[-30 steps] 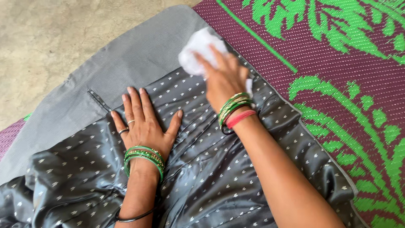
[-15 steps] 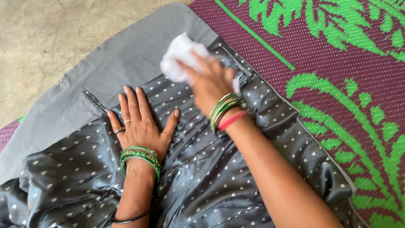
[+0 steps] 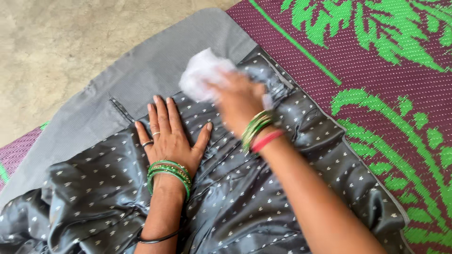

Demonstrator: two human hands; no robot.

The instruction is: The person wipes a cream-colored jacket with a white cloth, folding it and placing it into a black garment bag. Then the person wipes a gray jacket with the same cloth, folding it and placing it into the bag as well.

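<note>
Left hand [image 3: 170, 138] flat, fingers spread on grey garment [image 3: 282, 188]; right hand [image 3: 238, 101] clutching white cloth [image 3: 200, 73]; grey pad [image 3: 141, 70] bare beyond the hem, mat [image 3: 376, 94] alongside.

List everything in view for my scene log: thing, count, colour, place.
garment: one, shiny grey with small white marks, spread over the cloth
white rag: one, white, crumpled, on the garment's upper edge
cloth: one, plain grey, under the garment
mat: one, purple with green leaf pattern, right side
floor: bare concrete, upper left
bangles: several, green, on both wrists
left hand: flat on the garment, fingers spread
right hand: blurred, gripping the white rag
</note>
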